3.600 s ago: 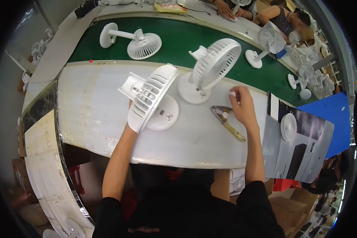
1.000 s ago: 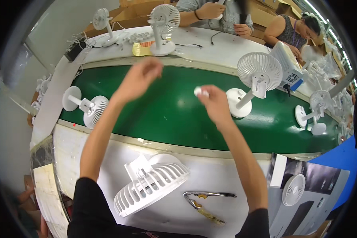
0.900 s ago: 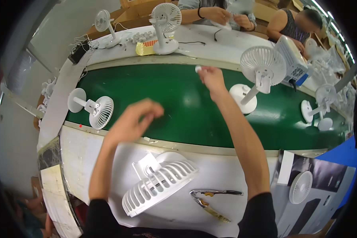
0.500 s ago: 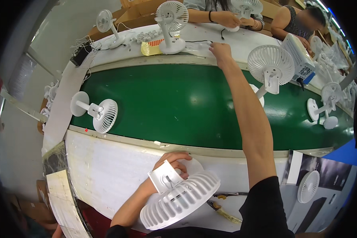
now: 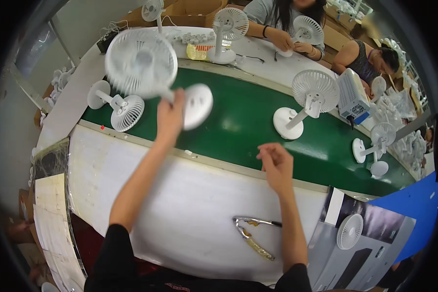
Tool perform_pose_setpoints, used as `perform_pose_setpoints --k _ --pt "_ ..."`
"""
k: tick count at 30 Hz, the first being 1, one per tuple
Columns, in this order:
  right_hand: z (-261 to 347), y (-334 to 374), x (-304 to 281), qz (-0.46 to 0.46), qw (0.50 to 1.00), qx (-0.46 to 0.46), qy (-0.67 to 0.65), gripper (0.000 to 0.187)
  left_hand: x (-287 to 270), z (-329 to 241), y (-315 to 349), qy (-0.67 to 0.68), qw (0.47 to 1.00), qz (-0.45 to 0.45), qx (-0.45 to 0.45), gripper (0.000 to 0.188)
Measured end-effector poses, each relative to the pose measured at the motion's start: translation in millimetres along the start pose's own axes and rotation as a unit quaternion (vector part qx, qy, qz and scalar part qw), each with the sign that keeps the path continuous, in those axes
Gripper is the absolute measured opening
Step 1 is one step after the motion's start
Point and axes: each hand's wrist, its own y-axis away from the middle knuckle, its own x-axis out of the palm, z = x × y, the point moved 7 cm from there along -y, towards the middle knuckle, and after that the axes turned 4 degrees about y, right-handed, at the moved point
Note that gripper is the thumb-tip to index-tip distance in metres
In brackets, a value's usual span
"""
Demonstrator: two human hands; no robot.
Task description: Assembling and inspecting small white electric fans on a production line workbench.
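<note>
My left hand (image 5: 170, 119) grips a white desk fan by its stem and holds it tilted over the green belt. The fan's round grille (image 5: 141, 63) is blurred by motion, and its disc base (image 5: 198, 106) faces right. Over the belt's near edge is my right hand (image 5: 276, 165), its fingers curled in and thumb close to the forefinger; whether anything small lies between them is hidden. Another white fan (image 5: 127, 113) lies on the belt left of the held one. To the right, a white fan (image 5: 316, 92) stands on its round base.
On the near white table lie pliers with yellow-wrapped handles (image 5: 250, 236) and, on a printed box, a round white grille (image 5: 349, 231). Across the green belt (image 5: 238, 131), a co-worker's hands (image 5: 280, 40) handle a fan. A boxy instrument (image 5: 353, 97) stands at far right.
My left hand has carried the fan from the near table up and over the belt. My right hand has drawn back from the far table to the belt's near edge. The view has shifted.
</note>
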Motion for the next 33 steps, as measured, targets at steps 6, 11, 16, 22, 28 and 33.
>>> perform_pose_setpoints --k 6,11,16,22,28,33 --pt "-25.1 3.6 -3.0 -0.044 0.983 -0.051 0.168 0.008 28.7 -2.4 -203.2 -0.185 0.965 -0.158 0.096 0.037" --pt "-13.6 3.6 7.9 -0.042 0.961 -0.169 0.215 0.008 66.6 62.5 -294.9 -0.262 0.95 -0.172 0.015 0.043" --pt "-12.3 2.3 7.6 -0.037 0.958 -0.168 0.228 0.007 94.0 95.6 -312.1 -0.305 0.946 -0.094 0.056 0.053" --pt "-6.5 3.5 5.5 -0.08 0.951 -0.21 0.214 0.005 50.3 34.2 -264.0 -0.285 0.948 0.099 0.1 0.064" --pt "-23.8 -0.8 8.1 -0.056 0.961 -0.129 0.239 0.005 -97.7 -23.6 -122.0 -0.694 0.673 0.249 0.057 0.073" --pt "-6.8 11.8 5.4 -0.08 0.957 -0.134 0.246 0.006 -141.6 -6.8 -66.1 -0.707 0.673 0.179 0.123 0.074"
